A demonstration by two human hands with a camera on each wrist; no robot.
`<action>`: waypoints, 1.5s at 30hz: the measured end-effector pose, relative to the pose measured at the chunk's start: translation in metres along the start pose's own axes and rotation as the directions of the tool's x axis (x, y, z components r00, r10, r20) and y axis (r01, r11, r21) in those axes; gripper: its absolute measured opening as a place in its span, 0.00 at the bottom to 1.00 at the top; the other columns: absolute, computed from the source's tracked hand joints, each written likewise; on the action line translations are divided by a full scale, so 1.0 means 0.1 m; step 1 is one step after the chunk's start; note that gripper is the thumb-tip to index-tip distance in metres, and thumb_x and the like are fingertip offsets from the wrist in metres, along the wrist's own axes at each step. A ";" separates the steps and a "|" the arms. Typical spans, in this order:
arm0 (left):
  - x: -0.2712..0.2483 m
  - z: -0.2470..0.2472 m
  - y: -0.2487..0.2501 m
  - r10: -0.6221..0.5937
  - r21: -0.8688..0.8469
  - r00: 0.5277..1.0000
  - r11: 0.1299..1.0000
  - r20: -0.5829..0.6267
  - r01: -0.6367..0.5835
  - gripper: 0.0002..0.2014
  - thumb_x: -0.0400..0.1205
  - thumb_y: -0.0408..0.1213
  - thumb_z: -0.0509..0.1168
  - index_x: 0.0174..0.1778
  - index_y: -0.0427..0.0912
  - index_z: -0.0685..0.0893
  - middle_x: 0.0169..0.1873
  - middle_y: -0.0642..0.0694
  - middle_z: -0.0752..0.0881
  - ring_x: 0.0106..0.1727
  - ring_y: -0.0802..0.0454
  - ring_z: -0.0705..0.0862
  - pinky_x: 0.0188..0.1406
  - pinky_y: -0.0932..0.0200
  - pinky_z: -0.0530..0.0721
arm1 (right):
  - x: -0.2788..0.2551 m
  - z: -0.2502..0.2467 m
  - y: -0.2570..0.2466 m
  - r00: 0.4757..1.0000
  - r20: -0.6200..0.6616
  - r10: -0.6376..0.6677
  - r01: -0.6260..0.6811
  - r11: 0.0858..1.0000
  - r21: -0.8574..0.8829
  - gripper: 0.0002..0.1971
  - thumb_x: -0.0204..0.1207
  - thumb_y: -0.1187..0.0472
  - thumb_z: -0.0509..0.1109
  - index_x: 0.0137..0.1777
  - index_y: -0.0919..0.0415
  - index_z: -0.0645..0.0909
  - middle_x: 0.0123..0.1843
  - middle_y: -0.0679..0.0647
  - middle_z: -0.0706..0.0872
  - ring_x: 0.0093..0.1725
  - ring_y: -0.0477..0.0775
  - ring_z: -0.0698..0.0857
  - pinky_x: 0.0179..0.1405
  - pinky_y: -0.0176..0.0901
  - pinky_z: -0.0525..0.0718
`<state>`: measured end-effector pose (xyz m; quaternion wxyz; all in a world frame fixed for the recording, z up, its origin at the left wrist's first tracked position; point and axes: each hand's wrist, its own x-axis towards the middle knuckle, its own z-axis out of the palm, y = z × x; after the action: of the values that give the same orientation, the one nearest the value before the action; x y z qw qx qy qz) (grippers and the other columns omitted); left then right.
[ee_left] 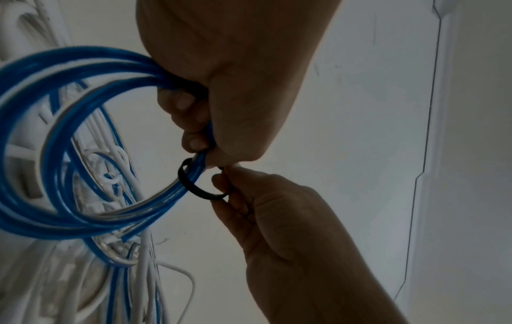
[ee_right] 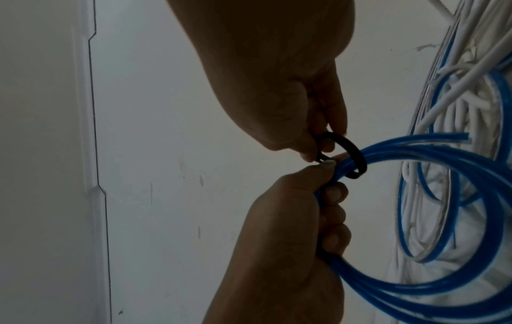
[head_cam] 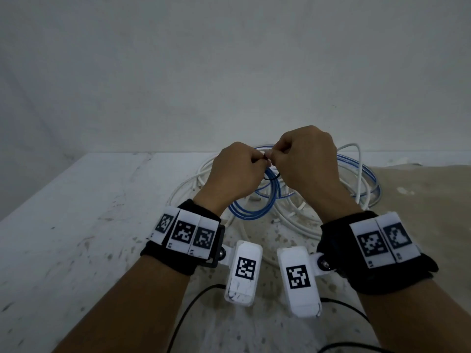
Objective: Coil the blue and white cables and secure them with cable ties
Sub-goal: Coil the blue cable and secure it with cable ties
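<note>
My left hand [head_cam: 238,171] grips a bundled coil of blue cable [head_cam: 254,208] and holds it above the table. A black cable tie [ee_left: 194,186] is looped loosely around the coil's strands just beyond the left hand [ee_left: 221,114]. My right hand [head_cam: 305,161] pinches the tie's end between thumb and fingertips, right next to the left thumb. In the right wrist view the right hand [ee_right: 313,122] holds the tie [ee_right: 352,153], and the left hand [ee_right: 299,219] is wrapped round the blue coil [ee_right: 443,291]. Loose white cable [head_cam: 293,221] lies spread on the table beneath.
More blue cable loops [head_cam: 367,179] lie mixed with the white ones at the right. The white table [head_cam: 76,225] ends against a plain wall, and its left edge runs diagonally. A beige stained area [head_cam: 420,200] covers its right side. Black wrist-camera leads [head_cam: 193,301] trail near me.
</note>
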<state>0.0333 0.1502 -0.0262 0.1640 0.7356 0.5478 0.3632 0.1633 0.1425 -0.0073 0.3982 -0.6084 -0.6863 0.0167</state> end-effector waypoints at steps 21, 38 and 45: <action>-0.11 -0.26 0.23 0.061 -0.257 0.992 0.966 0.112 -0.031 0.12 0.82 0.38 0.64 0.43 0.42 0.93 0.42 0.34 0.90 0.50 0.32 0.86 0.60 0.34 0.81 | 0.00 -0.40 -0.13 0.779 0.527 0.338 -0.626 0.462 0.628 0.08 0.80 0.64 0.67 0.40 0.63 0.81 0.33 0.55 0.83 0.36 0.53 0.80 0.38 0.45 0.80; -0.48 -0.67 0.84 -0.200 -0.409 0.973 0.883 0.116 0.230 0.13 0.82 0.29 0.63 0.31 0.35 0.86 0.21 0.46 0.72 0.22 0.53 0.61 0.22 0.60 0.56 | -0.20 -0.93 -0.39 0.905 0.414 0.100 -0.387 0.601 0.700 0.07 0.80 0.64 0.71 0.40 0.65 0.83 0.35 0.56 0.87 0.34 0.51 0.84 0.36 0.43 0.84; -0.56 -0.77 1.00 -0.198 -0.462 0.977 0.861 0.082 0.213 0.11 0.82 0.26 0.62 0.48 0.20 0.86 0.26 0.44 0.68 0.23 0.53 0.58 0.20 0.63 0.55 | -0.23 -1.08 -0.50 0.960 0.272 0.063 -0.229 0.736 0.638 0.10 0.83 0.63 0.68 0.39 0.64 0.80 0.36 0.55 0.87 0.35 0.51 0.85 0.44 0.48 0.86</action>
<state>0.0392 0.0521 0.0704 0.3828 0.6175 0.5165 0.4532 0.1826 0.0601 0.0797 0.5026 -0.4733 -0.6267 0.3615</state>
